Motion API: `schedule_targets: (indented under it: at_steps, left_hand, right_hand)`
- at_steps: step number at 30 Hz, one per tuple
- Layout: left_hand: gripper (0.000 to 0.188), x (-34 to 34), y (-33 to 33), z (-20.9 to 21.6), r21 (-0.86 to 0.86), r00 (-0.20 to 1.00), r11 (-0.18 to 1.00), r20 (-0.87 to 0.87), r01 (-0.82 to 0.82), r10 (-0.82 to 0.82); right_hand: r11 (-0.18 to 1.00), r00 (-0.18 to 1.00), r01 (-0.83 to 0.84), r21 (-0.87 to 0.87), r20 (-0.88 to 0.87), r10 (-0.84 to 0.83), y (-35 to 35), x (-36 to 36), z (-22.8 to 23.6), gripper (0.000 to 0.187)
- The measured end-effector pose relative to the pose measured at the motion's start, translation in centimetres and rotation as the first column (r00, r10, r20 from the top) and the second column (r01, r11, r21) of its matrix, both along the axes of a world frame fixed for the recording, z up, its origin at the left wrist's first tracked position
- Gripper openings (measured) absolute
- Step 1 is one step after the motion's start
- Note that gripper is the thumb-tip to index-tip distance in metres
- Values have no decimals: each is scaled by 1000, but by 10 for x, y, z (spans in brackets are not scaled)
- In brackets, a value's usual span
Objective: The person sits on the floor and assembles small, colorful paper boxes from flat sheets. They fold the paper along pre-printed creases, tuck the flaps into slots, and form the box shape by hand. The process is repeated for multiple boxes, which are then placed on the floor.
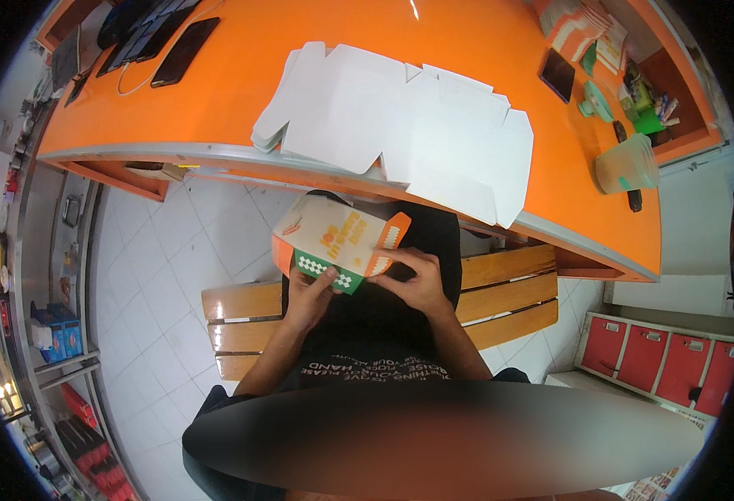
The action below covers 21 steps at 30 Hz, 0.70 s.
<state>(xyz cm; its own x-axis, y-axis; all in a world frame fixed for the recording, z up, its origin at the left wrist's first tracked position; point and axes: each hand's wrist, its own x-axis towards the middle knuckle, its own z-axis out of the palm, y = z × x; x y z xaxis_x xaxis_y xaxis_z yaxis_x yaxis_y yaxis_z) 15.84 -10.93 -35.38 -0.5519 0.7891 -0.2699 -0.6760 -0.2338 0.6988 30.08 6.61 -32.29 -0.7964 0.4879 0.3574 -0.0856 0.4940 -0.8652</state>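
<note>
Ahead of the left hand (307, 302), which pinches its green side (349, 281), the box (332, 232) slants lengthwise toward the right hand (421, 281), whose thumb and fingers pinch the orange end flap (396, 229).

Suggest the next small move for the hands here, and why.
Probably have the right hand fold the orange end flap inward: it sticks out past the cream top of the carton, and that hand is right at that end. The left hand grips the green side, so it could likely hold the carton steady.
</note>
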Motion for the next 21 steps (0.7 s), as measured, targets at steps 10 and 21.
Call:
schedule_targets:
  at_steps: [10,21]
  left_hand:
    - [29,24,7,-9,-47,998,999,-53,-22,19]
    - [27,18,10,1,-255,873,952,-409,172,-267]
  right_hand:
    - [947,981,192,257,-47,-186,-19,4,-12,37]
    - [993,982,68,93,-183,-50,-17,0,-11,16]
